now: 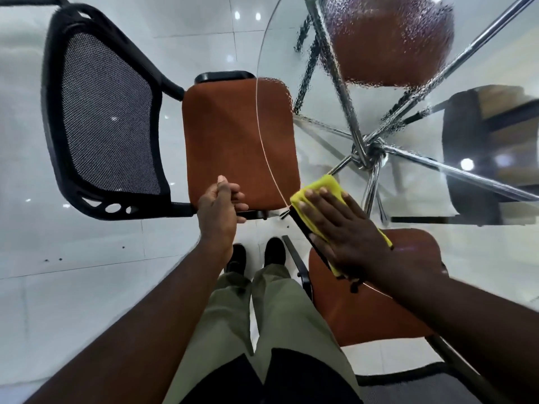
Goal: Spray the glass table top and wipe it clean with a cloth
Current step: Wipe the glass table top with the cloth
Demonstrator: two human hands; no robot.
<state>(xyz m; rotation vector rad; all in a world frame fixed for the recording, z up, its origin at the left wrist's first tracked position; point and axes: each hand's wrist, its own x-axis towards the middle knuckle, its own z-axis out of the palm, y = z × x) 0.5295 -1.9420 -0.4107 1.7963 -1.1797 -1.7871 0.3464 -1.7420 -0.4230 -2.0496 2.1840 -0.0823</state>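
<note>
Head view, right hand [347,231] flat on yellow cloth [324,185]

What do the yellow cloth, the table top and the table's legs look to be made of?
Yellow cloth: soft matte fabric, perhaps microfibre; folded, flattened under the right hand.
Table top: clear glossy glass; an orange chair seat shows through, spray droplets bead on it.
Table legs: metal tubing, probably chromed, with mirror-bright highlights.
</note>
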